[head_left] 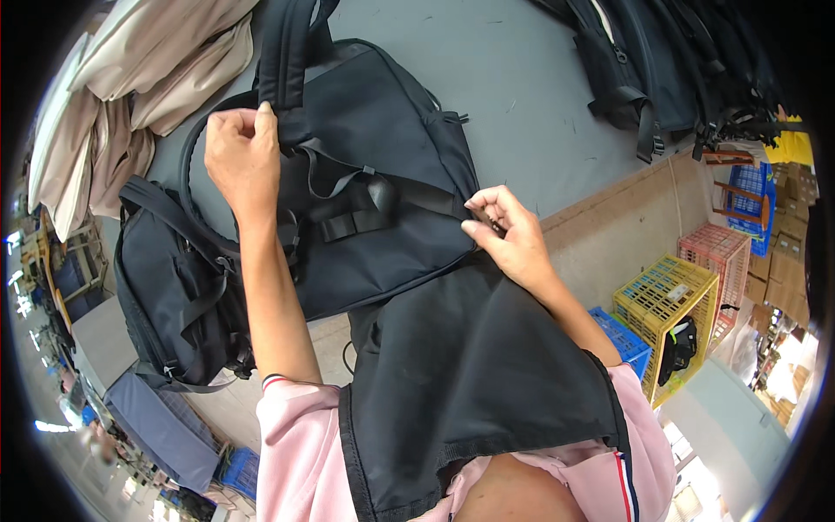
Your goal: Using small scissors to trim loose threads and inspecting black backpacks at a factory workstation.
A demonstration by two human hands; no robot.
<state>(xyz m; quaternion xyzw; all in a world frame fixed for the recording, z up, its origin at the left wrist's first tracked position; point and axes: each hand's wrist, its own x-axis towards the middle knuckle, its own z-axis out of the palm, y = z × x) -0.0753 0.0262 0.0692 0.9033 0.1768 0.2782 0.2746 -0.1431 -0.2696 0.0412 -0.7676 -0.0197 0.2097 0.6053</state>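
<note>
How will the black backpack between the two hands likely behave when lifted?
The black backpack will probably sag and fold, as its lower panel shows soft creases. It may feel light for its size, since it lies fairly flat. The padded shoulder strap may bend more stiffly, looking thick and stitched.

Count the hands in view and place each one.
2: the left hand at a shoulder strap of the black backpack, the right hand by its right edge, holding a small dark item. More may be hidden.
</note>
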